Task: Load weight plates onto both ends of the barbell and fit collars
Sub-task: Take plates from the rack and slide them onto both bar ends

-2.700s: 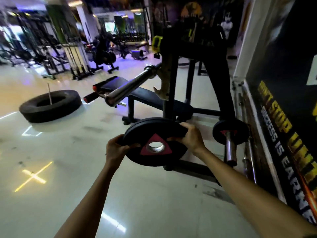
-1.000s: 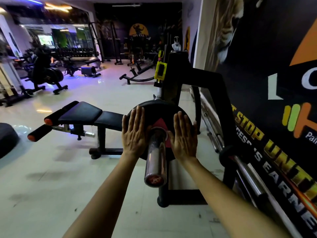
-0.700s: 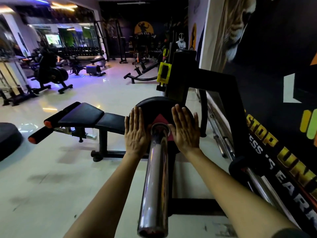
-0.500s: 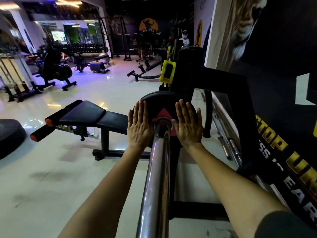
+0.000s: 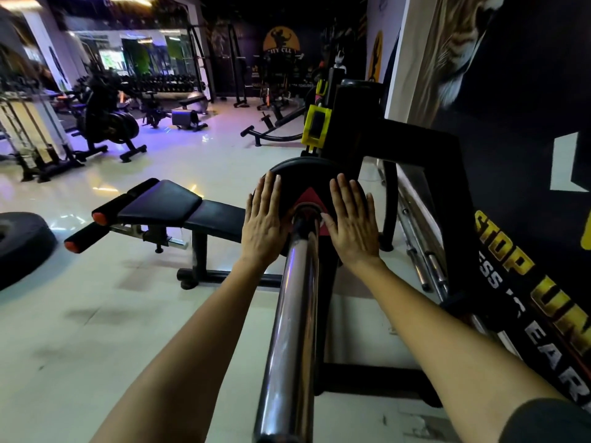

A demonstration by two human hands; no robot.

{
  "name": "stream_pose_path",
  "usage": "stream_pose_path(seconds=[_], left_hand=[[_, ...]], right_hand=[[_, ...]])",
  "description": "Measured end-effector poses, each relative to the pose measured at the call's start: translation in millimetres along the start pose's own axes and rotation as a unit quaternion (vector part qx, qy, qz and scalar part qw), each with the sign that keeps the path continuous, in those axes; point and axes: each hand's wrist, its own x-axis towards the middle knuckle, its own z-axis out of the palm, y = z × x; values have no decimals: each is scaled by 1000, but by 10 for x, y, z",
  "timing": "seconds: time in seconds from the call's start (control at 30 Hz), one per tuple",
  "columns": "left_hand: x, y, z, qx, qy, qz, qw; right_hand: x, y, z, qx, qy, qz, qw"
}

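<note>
Now: both palms flat against a plate on the barbell sleeve

Seen from head height, looking down along a chrome barbell (image 5: pixel 292 314) running away from the viewer. Threaded on the far part of its sleeve, close against a black rack upright (image 5: pixel 348 129): a black weight plate (image 5: pixel 303 174) with a red triangle around its centre hole. Pressed flat on the plate's face, left of the bar: left hand (image 5: pixel 263 223), fingers straight and together, gripping nothing. Mirrored to the right of the bar: right hand (image 5: pixel 350 223), likewise spread flat, closed on nothing. Bare forearms reaching in from the bottom edge on either side of the bar.

Below and around: pale, glossy tiled floor (image 5: pixel 96 330) with light reflections. Left of the plate, a black padded bench (image 5: pixel 179 209) with red-capped rollers. Further left, at the frame edge, part of a large black tyre (image 5: pixel 19 238) lying on the floor. Close on the right, a dark wall mural (image 5: pixel 511 155) with yellow lettering, and spare bars (image 5: pixel 419 251) lying along its base. Open floor on the left side; tight space on the right. Beyond, dim gym machines and dumbbell racks under purple light.
</note>
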Motion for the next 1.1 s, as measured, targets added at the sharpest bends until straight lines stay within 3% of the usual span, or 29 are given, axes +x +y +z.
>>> stream_pose_path(seconds=[0.13, 0.23, 0.4, 0.47, 0.53, 0.77, 0.97, 1.1], left_hand=[[-427, 146, -305, -103, -52, -83, 990], [-951, 226, -439, -138, -108, -147, 974], [-1928, 456, -463, -221, -191, -298, 909], [-2229, 582, -351, -146, -259, -279, 913], [-2413, 726, -233, -88, -310, -206, 924], [-2546, 1538, 312, -122, -358, -136, 916], [-2345, 2448, 1144, -155, -378, -111, 906], [-2171, 2990, 1771, -155, -382, -88, 907]], right_hand=[[-492, -106, -194, 114, -57, 99, 987], [-976, -165, -334, 186, -126, 211, 951], [-1947, -213, -576, 164, -238, 233, 929], [-2289, -176, -650, 152, -286, 248, 913], [-2562, -90, -716, 140, -317, 257, 902], [-3032, 701, -1032, 101, -302, 313, 895], [-3248, 1856, -1218, 90, -293, 354, 884], [-3300, 2649, -1176, 69, -281, 338, 895]])
